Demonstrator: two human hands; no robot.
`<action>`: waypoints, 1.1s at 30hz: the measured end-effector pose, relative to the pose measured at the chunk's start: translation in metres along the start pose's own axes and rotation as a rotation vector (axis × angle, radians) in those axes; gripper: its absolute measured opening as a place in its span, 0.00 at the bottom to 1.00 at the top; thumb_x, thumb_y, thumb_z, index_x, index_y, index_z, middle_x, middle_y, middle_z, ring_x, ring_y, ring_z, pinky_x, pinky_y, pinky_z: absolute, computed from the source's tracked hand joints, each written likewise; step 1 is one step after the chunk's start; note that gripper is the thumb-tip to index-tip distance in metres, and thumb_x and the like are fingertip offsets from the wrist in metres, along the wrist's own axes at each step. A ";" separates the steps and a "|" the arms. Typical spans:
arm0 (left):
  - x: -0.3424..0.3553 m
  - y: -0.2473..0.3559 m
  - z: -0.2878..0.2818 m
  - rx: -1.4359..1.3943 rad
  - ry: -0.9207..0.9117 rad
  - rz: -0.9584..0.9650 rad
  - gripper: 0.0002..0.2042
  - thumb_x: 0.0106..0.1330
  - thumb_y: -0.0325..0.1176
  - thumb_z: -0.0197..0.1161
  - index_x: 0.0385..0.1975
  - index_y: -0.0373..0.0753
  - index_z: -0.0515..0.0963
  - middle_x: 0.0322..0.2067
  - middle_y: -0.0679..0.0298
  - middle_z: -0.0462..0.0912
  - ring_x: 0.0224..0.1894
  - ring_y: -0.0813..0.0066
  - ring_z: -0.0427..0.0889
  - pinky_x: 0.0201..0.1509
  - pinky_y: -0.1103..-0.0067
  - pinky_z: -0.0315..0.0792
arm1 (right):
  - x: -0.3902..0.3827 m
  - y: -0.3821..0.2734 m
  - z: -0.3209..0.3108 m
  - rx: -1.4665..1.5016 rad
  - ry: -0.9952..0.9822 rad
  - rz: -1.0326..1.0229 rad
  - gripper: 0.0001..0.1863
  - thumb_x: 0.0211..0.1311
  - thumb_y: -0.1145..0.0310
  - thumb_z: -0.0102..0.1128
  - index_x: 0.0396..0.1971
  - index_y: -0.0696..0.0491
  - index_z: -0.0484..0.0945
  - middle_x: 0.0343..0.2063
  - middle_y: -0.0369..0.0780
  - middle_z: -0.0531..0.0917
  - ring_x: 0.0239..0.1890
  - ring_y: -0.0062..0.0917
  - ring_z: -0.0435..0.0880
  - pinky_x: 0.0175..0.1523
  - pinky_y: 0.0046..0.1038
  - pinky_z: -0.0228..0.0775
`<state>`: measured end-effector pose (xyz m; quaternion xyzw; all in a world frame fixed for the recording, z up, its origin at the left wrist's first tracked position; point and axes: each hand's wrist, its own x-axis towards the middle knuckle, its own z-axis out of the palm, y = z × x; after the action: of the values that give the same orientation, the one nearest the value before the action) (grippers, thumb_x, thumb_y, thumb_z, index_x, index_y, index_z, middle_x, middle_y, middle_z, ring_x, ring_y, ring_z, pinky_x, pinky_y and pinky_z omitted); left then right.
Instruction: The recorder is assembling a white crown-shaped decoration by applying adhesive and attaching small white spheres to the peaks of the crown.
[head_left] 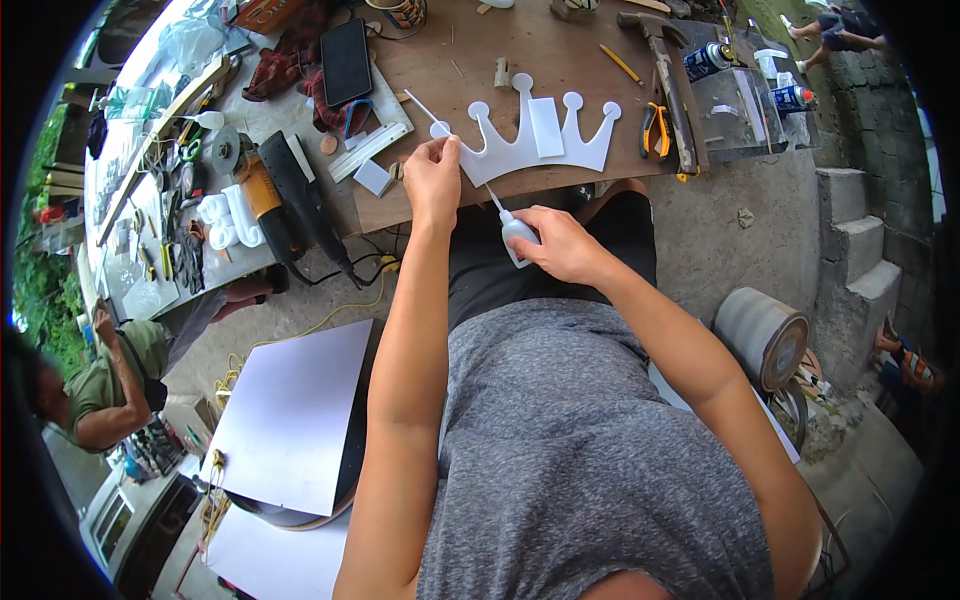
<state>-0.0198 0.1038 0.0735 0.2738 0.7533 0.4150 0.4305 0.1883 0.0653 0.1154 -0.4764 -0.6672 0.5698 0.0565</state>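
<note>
A white crown-shaped cutout point(500, 158) with rounded tips lies at the near edge of the brown table, and a small white rectangular piece point(545, 127) rests upright across its middle. My left hand point(433, 185) pinches the crown at its left end. Beside those fingertips a thin pale stick point(419, 107) slants up and away; whether they also grip it, I cannot tell. In my right hand point(565, 245) is a small white squeeze bottle point(517, 240) with a long thin nozzle. Its tip points up at the crown's lower left edge, touching or very close.
Right of the crown lie orange-handled pliers point(656, 132), a hammer point(672, 90) and a pencil point(622, 65). A black phone point(346, 62) and an angle grinder point(255, 185) are on the left. White sheets point(290, 420) stand below left. Another person point(110, 390) is farther left.
</note>
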 end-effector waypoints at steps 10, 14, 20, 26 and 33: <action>0.003 -0.004 0.001 0.010 0.025 0.014 0.20 0.71 0.38 0.68 0.50 0.24 0.83 0.41 0.54 0.89 0.42 0.71 0.86 0.50 0.75 0.78 | 0.000 -0.003 -0.001 0.021 0.001 0.041 0.21 0.65 0.64 0.67 0.52 0.62 0.82 0.48 0.54 0.86 0.51 0.49 0.86 0.58 0.42 0.76; 0.002 -0.002 0.001 0.008 0.027 0.011 0.20 0.71 0.39 0.68 0.51 0.24 0.83 0.41 0.55 0.89 0.42 0.72 0.86 0.50 0.75 0.78 | 0.000 -0.001 0.000 0.025 0.012 0.034 0.20 0.65 0.64 0.67 0.51 0.62 0.83 0.47 0.54 0.86 0.51 0.49 0.86 0.57 0.42 0.76; 0.002 -0.002 0.001 0.007 0.026 0.004 0.20 0.71 0.39 0.68 0.51 0.24 0.83 0.41 0.55 0.89 0.42 0.72 0.85 0.50 0.75 0.78 | 0.000 0.000 0.000 0.034 -0.008 0.046 0.20 0.66 0.63 0.66 0.50 0.62 0.83 0.46 0.54 0.86 0.49 0.50 0.86 0.56 0.42 0.76; 0.001 -0.001 0.001 0.011 0.023 -0.005 0.21 0.71 0.39 0.68 0.51 0.24 0.83 0.42 0.55 0.89 0.43 0.72 0.85 0.51 0.75 0.78 | -0.001 -0.003 0.002 0.038 0.003 0.059 0.19 0.67 0.62 0.65 0.49 0.62 0.83 0.44 0.54 0.87 0.49 0.48 0.87 0.56 0.41 0.76; 0.002 -0.002 0.000 0.020 0.025 0.005 0.21 0.71 0.39 0.68 0.51 0.24 0.83 0.42 0.54 0.89 0.44 0.71 0.86 0.51 0.75 0.78 | 0.003 -0.009 0.005 0.110 0.002 0.059 0.18 0.67 0.62 0.64 0.45 0.62 0.84 0.39 0.52 0.89 0.44 0.46 0.89 0.53 0.40 0.78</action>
<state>-0.0207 0.1043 0.0708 0.2747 0.7620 0.4120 0.4173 0.1782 0.0648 0.1199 -0.4927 -0.6205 0.6065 0.0664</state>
